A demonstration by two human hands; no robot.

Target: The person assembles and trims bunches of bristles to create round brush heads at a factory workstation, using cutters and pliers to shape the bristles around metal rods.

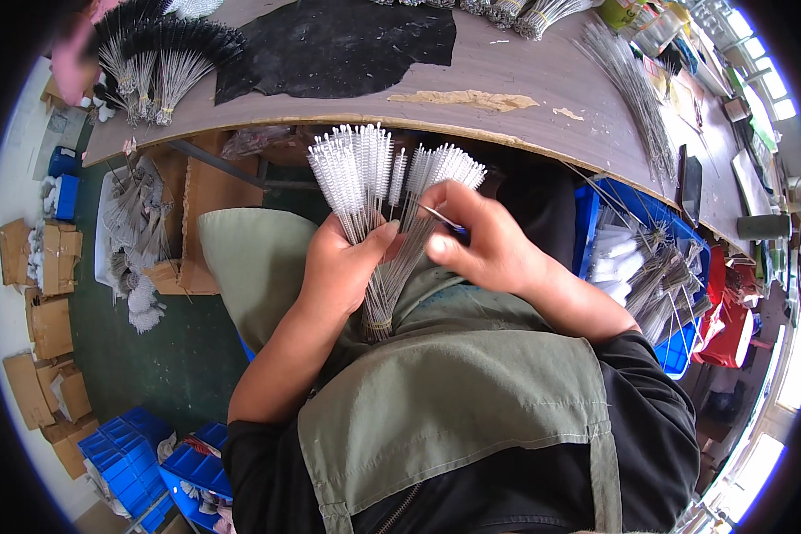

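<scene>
Many white bristle brushes with twisted wire stems stand fanned in one bunch, and we clamp our left hand tight around the stems, above the band that ties their lower ends. Just right of this grip, our right hand pinches a single thin wire stem between thumb and fingers. Beyond the brush tips runs the wooden table edge; further right sits a blue bin of more brushes.
</scene>
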